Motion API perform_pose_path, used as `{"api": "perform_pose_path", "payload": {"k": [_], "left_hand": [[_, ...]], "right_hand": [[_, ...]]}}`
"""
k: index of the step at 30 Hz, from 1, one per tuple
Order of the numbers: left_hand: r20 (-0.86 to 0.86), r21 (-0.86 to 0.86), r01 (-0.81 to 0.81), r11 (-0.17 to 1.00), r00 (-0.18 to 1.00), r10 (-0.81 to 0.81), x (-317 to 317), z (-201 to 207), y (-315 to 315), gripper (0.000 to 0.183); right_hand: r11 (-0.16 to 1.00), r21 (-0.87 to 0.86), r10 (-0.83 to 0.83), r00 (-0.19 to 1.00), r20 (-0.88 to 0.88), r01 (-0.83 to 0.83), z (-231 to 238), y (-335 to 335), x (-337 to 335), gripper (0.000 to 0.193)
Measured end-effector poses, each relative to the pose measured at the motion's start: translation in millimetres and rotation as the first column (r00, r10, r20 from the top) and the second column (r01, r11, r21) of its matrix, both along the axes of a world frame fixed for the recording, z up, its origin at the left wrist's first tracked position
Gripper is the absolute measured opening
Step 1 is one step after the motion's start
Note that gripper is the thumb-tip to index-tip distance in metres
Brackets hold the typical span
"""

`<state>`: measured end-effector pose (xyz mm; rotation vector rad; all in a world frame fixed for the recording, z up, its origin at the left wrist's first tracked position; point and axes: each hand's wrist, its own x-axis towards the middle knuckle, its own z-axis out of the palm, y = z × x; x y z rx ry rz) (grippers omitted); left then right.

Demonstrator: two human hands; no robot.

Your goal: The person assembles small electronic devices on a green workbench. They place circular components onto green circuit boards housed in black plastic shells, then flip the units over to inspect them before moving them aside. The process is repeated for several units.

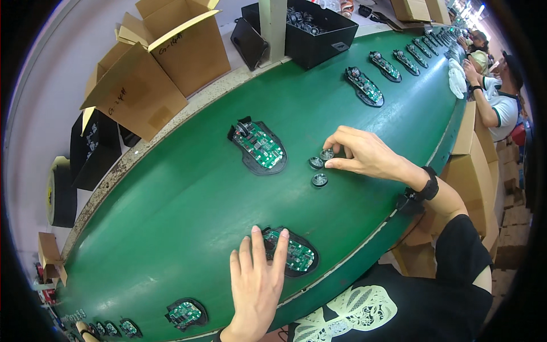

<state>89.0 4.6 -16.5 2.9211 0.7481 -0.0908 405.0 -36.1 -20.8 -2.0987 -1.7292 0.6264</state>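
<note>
My left hand [256, 279] lies flat with fingers spread on the green conveyor belt [188, 194], its fingertips resting on the near mouse base with a green circuit board [296, 256]. My right hand [364, 154] reaches over the belt and pinches a small round wheel part [326, 154] between thumb and fingers. Two more round wheel parts [317, 171] lie just beside it on the belt. Another mouse base with a circuit board [259, 146] sits a little to the left of them.
Several more mouse bases [364, 86] ride the belt toward the far end and some [185, 313] sit at the near end. Open cardboard boxes [159, 62] and a black bin [310, 31] of parts stand along the far side. Other workers [496, 97] sit at the right.
</note>
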Motion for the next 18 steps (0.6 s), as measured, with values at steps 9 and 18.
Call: {"api": "perform_pose_path", "payload": {"k": [9, 18], "left_hand": [[-0.064, -0.112, 0.008, 0.994, 0.998, -0.015, -26.0, -0.4, -13.0, 0.060], [-0.027, -0.046, -0.025, 0.999, 0.999, 0.023, -17.3, -6.4, -15.8, 0.052]], "right_hand": [[0.976, 0.213, 0.050, 0.997, -0.055, -0.037, 9.7, -8.4, -16.4, 0.033], [0.854, 0.273, 0.473, 0.880, -0.049, -0.444, 5.8, -2.6, -94.6, 0.037]]}}
